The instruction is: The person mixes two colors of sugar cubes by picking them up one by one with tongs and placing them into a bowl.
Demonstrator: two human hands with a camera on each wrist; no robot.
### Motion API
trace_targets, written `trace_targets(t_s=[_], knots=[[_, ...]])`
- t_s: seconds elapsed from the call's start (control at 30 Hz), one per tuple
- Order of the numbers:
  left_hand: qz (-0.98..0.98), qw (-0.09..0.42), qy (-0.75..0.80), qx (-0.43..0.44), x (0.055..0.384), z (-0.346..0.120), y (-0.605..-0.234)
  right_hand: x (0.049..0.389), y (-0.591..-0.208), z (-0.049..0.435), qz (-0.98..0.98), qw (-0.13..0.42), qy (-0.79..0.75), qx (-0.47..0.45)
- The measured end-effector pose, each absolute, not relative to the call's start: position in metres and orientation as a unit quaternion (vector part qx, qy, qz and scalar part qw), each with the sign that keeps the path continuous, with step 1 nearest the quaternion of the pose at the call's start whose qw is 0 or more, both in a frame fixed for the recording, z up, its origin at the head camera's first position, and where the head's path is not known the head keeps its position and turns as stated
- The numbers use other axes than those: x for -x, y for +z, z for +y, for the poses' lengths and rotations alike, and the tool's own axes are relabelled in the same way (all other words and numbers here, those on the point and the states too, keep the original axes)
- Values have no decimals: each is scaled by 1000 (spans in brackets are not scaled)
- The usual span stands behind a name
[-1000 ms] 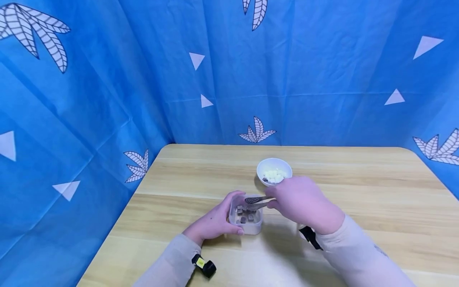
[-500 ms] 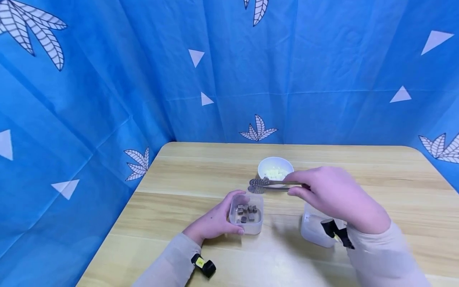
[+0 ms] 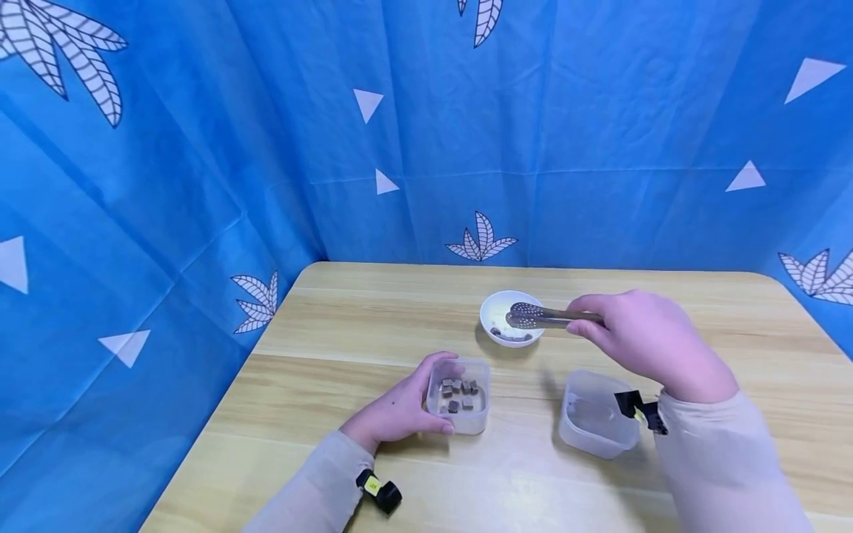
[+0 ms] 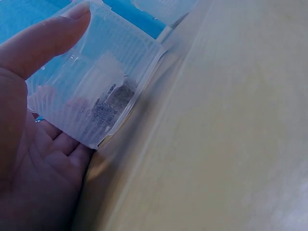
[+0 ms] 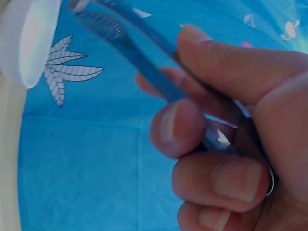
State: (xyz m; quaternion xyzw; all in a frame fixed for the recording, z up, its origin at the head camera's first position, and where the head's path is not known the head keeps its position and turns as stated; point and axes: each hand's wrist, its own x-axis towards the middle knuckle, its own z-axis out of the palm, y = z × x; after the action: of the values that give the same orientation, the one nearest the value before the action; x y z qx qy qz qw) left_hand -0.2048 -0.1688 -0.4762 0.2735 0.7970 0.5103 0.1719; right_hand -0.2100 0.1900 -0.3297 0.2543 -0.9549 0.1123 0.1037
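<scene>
My left hand (image 3: 400,411) holds a translucent plastic box (image 3: 472,423), with the thumb and fingers around its left side. Several small brown cubes (image 3: 447,392) lie in it. In the left wrist view they show darkly through the ribbed wall of the box (image 4: 115,43). My right hand (image 3: 656,344) grips metal tongs (image 3: 556,318) with perforated tips, which hang over a white bowl (image 3: 509,343). A few dark pieces (image 3: 495,332) show in the bowl; the tongs cover part of its inside. A small piece (image 5: 78,4) sits at the tong tips in the right wrist view.
A second translucent box (image 3: 589,442) stands to the right, below my right forearm. The wooden table (image 3: 373,311) reaches back to a blue patterned curtain (image 3: 426,133).
The right hand has carried the tongs up and right, from inside the left box to above the bowl. The second box has come into sight. My left hand has stayed on its box.
</scene>
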Motion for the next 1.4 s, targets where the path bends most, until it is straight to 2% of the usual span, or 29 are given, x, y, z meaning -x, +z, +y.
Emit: trace_targets(t_s=[0.67,1.07,1.4], knots=[[792,167,515,-281,207,-169,-475,224,-349,180,-964,79,113,-229],[789,173,519,-280,207,-167,-478,219,-342,182,-964,68,118,-228],[794,169,513,-279,206,-169,-479,195,-325,171,-943,110,128,-285]])
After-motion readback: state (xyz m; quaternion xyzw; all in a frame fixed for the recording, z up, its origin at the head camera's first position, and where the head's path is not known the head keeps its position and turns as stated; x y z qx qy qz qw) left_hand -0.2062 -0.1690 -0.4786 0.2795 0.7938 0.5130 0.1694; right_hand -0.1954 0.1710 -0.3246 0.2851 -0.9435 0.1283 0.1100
